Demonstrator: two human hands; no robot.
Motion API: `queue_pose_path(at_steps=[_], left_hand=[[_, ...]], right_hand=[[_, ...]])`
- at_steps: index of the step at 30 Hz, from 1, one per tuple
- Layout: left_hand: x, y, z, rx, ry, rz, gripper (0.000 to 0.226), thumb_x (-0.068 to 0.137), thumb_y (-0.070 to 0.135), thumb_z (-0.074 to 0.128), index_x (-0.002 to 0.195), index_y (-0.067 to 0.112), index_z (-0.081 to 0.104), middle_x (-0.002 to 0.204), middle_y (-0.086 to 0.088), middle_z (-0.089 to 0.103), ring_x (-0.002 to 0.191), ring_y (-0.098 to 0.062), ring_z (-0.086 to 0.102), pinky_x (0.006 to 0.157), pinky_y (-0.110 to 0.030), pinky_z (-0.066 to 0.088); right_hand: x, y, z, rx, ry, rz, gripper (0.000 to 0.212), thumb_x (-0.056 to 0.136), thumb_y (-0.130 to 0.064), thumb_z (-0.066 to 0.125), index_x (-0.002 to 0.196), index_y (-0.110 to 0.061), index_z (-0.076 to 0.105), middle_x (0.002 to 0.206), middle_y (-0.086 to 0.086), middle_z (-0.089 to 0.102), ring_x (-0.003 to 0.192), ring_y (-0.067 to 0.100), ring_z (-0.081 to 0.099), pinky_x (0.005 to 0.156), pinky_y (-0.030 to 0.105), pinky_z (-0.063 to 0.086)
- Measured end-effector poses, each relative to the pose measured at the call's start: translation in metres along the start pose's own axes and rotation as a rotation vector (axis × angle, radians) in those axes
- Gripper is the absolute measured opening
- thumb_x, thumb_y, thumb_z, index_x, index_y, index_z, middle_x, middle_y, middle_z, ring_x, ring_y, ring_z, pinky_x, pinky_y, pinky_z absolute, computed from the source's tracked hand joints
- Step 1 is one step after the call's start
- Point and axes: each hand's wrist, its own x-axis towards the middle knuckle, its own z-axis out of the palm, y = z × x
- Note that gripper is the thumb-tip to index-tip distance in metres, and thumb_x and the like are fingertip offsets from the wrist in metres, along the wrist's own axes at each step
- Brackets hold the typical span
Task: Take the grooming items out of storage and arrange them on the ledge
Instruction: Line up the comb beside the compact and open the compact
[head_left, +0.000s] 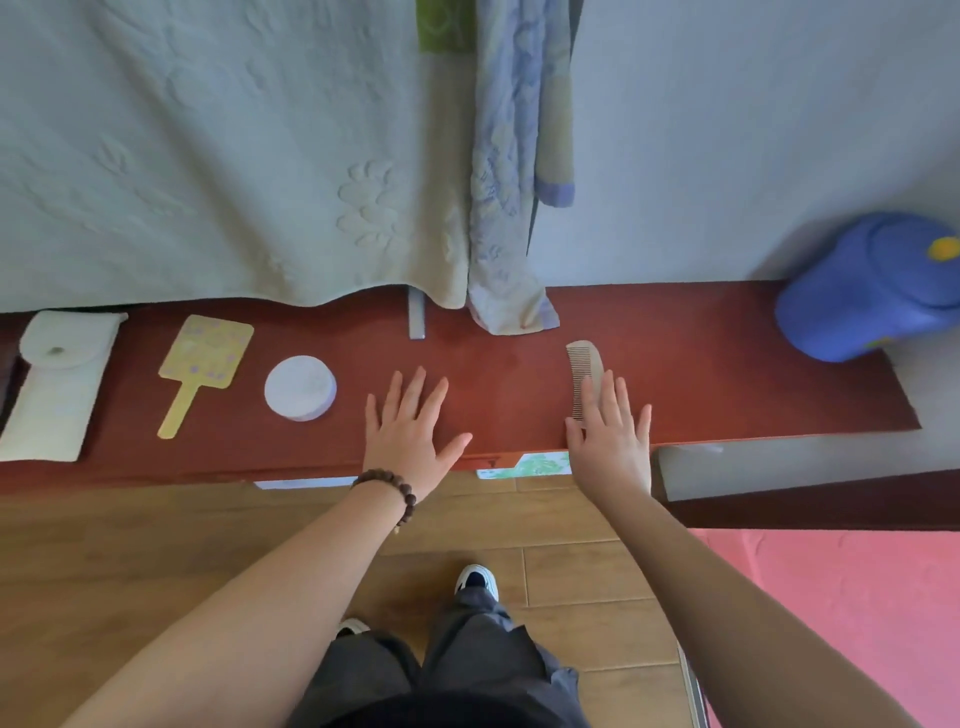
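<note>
On the red-brown ledge (498, 374) lie, from left to right, a white cloth pouch (54, 384), a yellow hand mirror (200, 366) with its handle toward me, and a round white case (300, 387). Further right lies a pale wooden comb (584, 366), teeth facing left. My left hand (410, 426) rests flat on the ledge with fingers spread, holding nothing, right of the white case. My right hand (610, 439) lies flat with straight fingers, its fingertips over the near end of the comb.
A pale embossed curtain (218, 156) and a blue patterned cloth (511, 208) hang behind the ledge. A blue plastic container (872, 291) sits at the ledge's right end. Below are a wooden floor (156, 561), a pink mat (841, 613) and my legs and shoes.
</note>
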Motion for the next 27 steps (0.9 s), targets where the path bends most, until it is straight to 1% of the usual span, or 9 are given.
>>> queue_pose_path(at_steps=[3,6,8,10,15,19,22,25,27], left_hand=[[-0.003,-0.002,-0.009,-0.101,0.045,-0.006,0.068,0.09,0.048,0.05,0.148,0.023,0.024,0.157,-0.006,0.024,0.146,-0.027,0.014,0.117,-0.051,0.016],[-0.011,-0.01,-0.018,-0.168,0.157,0.016,0.065,0.089,0.034,0.058,0.146,0.016,0.03,0.153,-0.011,0.031,0.144,-0.029,0.022,0.114,-0.051,0.026],[-0.018,-0.024,-0.023,-0.191,0.217,0.008,0.064,0.088,0.029,0.061,0.144,0.014,0.035,0.151,-0.012,0.035,0.142,-0.031,0.027,0.111,-0.052,0.031],[-0.024,-0.041,-0.028,-0.193,0.24,-0.024,0.062,0.087,0.026,0.063,0.142,0.013,0.038,0.15,-0.012,0.037,0.141,-0.031,0.029,0.11,-0.052,0.034],[-0.032,-0.088,-0.043,-0.18,0.226,-0.09,0.059,0.087,0.023,0.062,0.14,0.012,0.04,0.149,-0.014,0.036,0.142,-0.033,0.027,0.108,-0.054,0.035],[-0.039,-0.123,-0.054,-0.184,0.276,-0.095,0.058,0.084,0.018,0.066,0.137,0.009,0.043,0.148,-0.016,0.037,0.14,-0.036,0.029,0.109,-0.055,0.034],[-0.038,-0.146,-0.06,-0.201,0.272,-0.103,0.066,0.082,0.017,0.067,0.14,0.011,0.038,0.151,-0.015,0.033,0.141,-0.034,0.027,0.111,-0.052,0.032],[-0.031,-0.161,-0.066,-0.232,0.209,-0.097,0.079,0.079,0.02,0.071,0.145,0.015,0.029,0.155,-0.013,0.023,0.143,-0.03,0.022,0.114,-0.047,0.028],[-0.024,-0.167,-0.069,-0.256,0.153,-0.056,0.088,0.077,0.022,0.074,0.148,0.018,0.023,0.157,-0.011,0.016,0.145,-0.027,0.019,0.115,-0.043,0.026]], right_hand=[[-0.015,-0.017,0.007,0.008,-0.016,-0.049,0.056,0.102,-0.037,0.024,0.153,-0.023,0.006,0.161,0.001,-0.003,0.148,0.018,-0.009,0.118,0.045,-0.007],[-0.027,-0.038,0.012,-0.014,-0.04,-0.129,0.056,0.102,-0.039,0.022,0.152,-0.024,0.003,0.161,0.0,-0.006,0.147,0.016,-0.011,0.118,0.043,-0.008],[-0.034,-0.061,0.016,-0.015,-0.06,-0.187,0.056,0.102,-0.039,0.021,0.152,-0.024,0.001,0.161,0.0,-0.008,0.147,0.016,-0.012,0.119,0.043,-0.008],[-0.039,-0.087,0.021,0.002,-0.077,-0.231,0.056,0.102,-0.039,0.02,0.152,-0.024,-0.001,0.161,-0.001,-0.009,0.147,0.016,-0.013,0.119,0.043,-0.007],[-0.037,-0.152,0.032,0.006,-0.094,-0.273,0.055,0.103,-0.039,0.019,0.152,-0.024,-0.001,0.16,0.0,-0.011,0.147,0.016,-0.013,0.119,0.043,-0.009],[-0.03,-0.199,0.04,-0.016,-0.108,-0.292,0.055,0.103,-0.038,0.019,0.152,-0.023,-0.003,0.16,0.002,-0.011,0.147,0.018,-0.012,0.119,0.045,-0.007],[-0.022,-0.227,0.043,-0.01,-0.115,-0.268,0.057,0.103,-0.038,0.02,0.152,-0.022,-0.002,0.161,0.003,-0.011,0.148,0.019,-0.011,0.119,0.046,-0.006],[-0.016,-0.241,0.04,-0.016,-0.136,-0.232,0.059,0.102,-0.04,0.022,0.152,-0.023,-0.004,0.16,0.003,-0.013,0.147,0.019,-0.014,0.119,0.047,-0.006],[-0.02,-0.241,0.037,0.004,-0.099,-0.223,0.06,0.101,-0.036,0.025,0.152,-0.022,-0.003,0.16,0.002,-0.014,0.147,0.018,-0.015,0.118,0.046,-0.006]])
